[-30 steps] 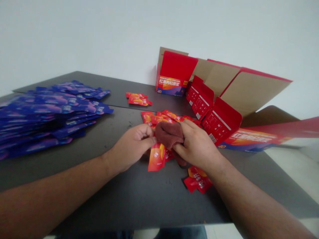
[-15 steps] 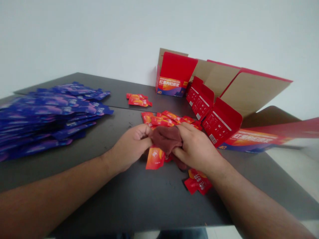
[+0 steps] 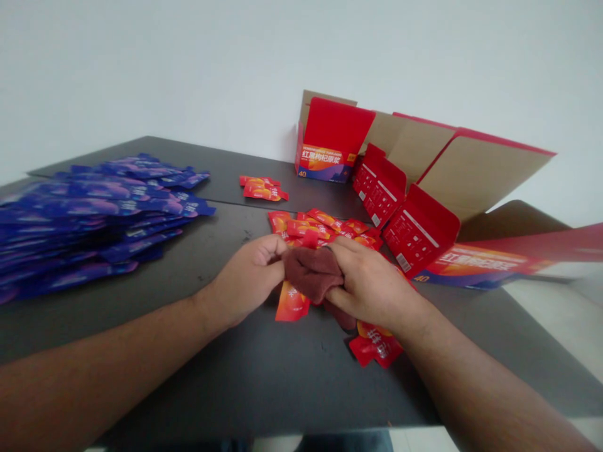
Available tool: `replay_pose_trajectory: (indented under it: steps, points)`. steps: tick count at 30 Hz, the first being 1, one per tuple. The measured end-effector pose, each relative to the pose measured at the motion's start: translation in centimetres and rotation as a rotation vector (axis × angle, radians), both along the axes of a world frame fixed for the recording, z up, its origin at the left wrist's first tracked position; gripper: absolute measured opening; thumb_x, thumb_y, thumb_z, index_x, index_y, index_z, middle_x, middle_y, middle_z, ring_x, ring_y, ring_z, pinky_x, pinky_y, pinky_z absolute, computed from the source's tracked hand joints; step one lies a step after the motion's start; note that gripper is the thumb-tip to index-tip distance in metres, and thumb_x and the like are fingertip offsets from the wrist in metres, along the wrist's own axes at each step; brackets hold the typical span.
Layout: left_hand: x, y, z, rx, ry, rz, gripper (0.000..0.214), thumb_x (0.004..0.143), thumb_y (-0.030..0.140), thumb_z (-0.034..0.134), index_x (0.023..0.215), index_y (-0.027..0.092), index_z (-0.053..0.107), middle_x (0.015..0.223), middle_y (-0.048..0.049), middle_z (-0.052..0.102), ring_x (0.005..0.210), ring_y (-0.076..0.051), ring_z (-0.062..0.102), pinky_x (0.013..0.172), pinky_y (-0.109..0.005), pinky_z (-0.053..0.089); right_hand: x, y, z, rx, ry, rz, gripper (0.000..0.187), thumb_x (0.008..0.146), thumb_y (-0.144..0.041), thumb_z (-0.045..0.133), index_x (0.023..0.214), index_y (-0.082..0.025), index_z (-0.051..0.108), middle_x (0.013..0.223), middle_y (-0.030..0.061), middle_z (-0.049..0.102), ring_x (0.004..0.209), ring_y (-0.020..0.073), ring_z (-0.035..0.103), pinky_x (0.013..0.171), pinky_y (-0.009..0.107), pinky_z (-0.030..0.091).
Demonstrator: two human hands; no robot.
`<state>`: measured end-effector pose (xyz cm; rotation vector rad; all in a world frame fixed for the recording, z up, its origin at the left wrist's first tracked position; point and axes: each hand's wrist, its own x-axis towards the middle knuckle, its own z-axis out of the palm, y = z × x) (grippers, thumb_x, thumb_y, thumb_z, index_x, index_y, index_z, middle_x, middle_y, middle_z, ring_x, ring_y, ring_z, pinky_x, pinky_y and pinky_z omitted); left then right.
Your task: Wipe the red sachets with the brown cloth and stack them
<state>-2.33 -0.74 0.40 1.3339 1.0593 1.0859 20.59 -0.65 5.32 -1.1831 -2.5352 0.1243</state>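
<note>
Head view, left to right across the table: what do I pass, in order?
Blue sachet pile → left hand → brown cloth gripped in the right hand → red folded carton → open cardboard flap.

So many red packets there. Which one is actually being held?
The red packet sticking out below the brown cloth, gripped between the left hand and right hand. The others lie loose on the table.
</note>
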Motion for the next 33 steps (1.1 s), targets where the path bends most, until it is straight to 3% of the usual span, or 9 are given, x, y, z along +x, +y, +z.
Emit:
replay_pose_trajectory:
  steps: [2,5,10,14,19,23,28,33]
  points:
    - [0.01,-0.03,0.06,-0.004,-0.005,-0.002,0.014,0.083,0.025,0.076,0.08,0.022,0.062,0.071,0.0021,0.067,0.062,-0.014,0.056,0.056,-0.025,0.042,0.02,-0.05,0.02,0.0,-0.009,0.006,0.015,0.083,-0.018,0.064,0.094,-0.024,0.055,0.095,0.004,0.064,0.086,0.0223,0.062,0.078,0.035,0.05]
    - [-0.02,-0.01,0.09,0.017,0.006,0.015,0.018,0.085,0.028,0.076,0.078,0.022,0.06,0.068,0.0029,0.064,0.059,-0.013,0.053,0.054,-0.025,0.04,0.03,-0.06,0.03,0.086,0.017,-0.111,0.016,0.083,-0.019,0.065,0.093,-0.024,0.053,0.095,0.0049,0.063,0.086,0.0231,0.06,0.078,0.036,0.049]
    - [-0.07,0.06,-0.02,0.026,-0.013,-0.023,0.014,0.085,0.023,0.075,0.08,0.022,0.062,0.072,0.0022,0.068,0.064,-0.013,0.057,0.058,-0.024,0.044,-0.03,-0.22,0.0,0.003,-0.016,0.035,0.014,0.085,-0.019,0.064,0.094,-0.023,0.056,0.097,0.0049,0.065,0.088,0.0229,0.063,0.079,0.035,0.05]
    - [-0.08,0.19,-0.23,0.043,-0.018,0.008,0.019,0.088,0.027,0.075,0.079,0.022,0.059,0.068,0.004,0.064,0.061,-0.012,0.055,0.057,-0.024,0.043,0.08,-0.08,-0.09,0.093,0.022,-0.121,0.014,0.085,-0.02,0.064,0.095,-0.023,0.055,0.097,0.0064,0.063,0.088,0.024,0.061,0.079,0.037,0.049]
    - [-0.06,0.15,-0.17,0.042,-0.017,-0.017,0.014,0.084,0.021,0.076,0.079,0.021,0.063,0.07,0.0031,0.067,0.062,-0.012,0.055,0.057,-0.024,0.044,-0.03,-0.15,0.03,-0.026,-0.021,0.027,0.017,0.082,-0.017,0.065,0.096,-0.023,0.057,0.097,0.0047,0.065,0.089,0.0226,0.062,0.08,0.036,0.05]
    - [0.05,0.08,-0.04,0.037,-0.027,0.012,0.018,0.086,0.025,0.076,0.079,0.021,0.061,0.066,0.0045,0.064,0.058,-0.011,0.052,0.055,-0.023,0.041,-0.07,-0.13,0.06,0.051,0.0,-0.095,0.015,0.083,-0.018,0.064,0.096,-0.022,0.057,0.099,0.0067,0.064,0.091,0.0243,0.062,0.083,0.038,0.05]
    - [0.03,0.12,-0.18,0.039,-0.026,0.009,0.016,0.084,0.021,0.076,0.078,0.021,0.061,0.066,0.0043,0.065,0.058,-0.011,0.052,0.055,-0.023,0.041,-0.05,-0.23,0.02,-0.02,-0.041,0.018,0.015,0.084,-0.018,0.064,0.098,-0.022,0.059,0.099,0.0059,0.066,0.091,0.0237,0.063,0.081,0.037,0.05]
    - [-0.07,0.2,-0.35,0.053,0.004,0.04,0.019,0.087,0.027,0.076,0.079,0.021,0.06,0.065,0.0047,0.063,0.056,-0.01,0.05,0.053,-0.023,0.038,-0.08,-0.1,0.06,0.069,-0.007,-0.11,0.016,0.083,-0.018,0.064,0.098,-0.021,0.058,0.101,0.0077,0.065,0.09,0.0245,0.062,0.081,0.038,0.05]
